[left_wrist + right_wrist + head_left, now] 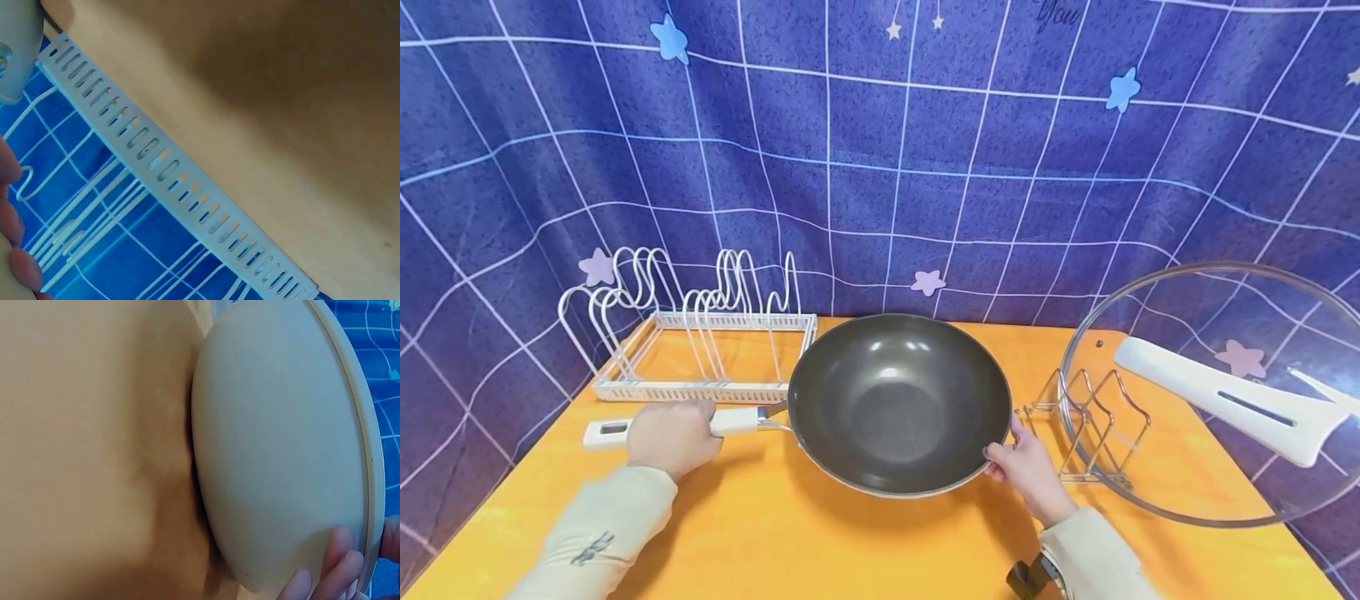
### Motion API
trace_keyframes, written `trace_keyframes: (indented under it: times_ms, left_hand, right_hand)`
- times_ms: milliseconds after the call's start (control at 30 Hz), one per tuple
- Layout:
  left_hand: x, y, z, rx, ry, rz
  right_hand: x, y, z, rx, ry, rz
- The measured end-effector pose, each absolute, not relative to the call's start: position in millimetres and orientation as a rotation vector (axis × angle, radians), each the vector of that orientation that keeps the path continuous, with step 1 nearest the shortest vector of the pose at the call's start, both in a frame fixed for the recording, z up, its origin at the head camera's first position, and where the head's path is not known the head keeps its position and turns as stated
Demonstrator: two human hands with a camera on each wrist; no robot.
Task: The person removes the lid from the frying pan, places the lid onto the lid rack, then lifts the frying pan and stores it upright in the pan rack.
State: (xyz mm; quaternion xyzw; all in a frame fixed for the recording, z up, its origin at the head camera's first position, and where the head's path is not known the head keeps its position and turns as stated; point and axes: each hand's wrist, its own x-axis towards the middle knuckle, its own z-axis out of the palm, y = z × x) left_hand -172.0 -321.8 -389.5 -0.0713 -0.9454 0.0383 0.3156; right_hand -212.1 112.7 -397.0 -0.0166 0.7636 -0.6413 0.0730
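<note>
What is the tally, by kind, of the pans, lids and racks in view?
Pan: 1
Lid: 1
Racks: 2 (white rack, metal rack)
Total: 4

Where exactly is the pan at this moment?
In the head view, the pan is in the lower middle, right of the white rack and left of the lid, held in the left hand and right hand.

The glass lid [1210, 387] right of the wok [895, 417] is edge-cropped; the left hand [672, 435] partly covers the wok's handle [737, 422].
</note>
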Motion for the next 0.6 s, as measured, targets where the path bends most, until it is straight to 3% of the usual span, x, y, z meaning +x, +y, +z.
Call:
trace_keyframes:
  times_ms: [600]
  left_hand:
    - [-189.3,-317.4,-393.1,-0.084,-2.498,0.046]
  right_hand:
    - [-252.0,108.4,-386.9,-0.051,2.309,-1.877]
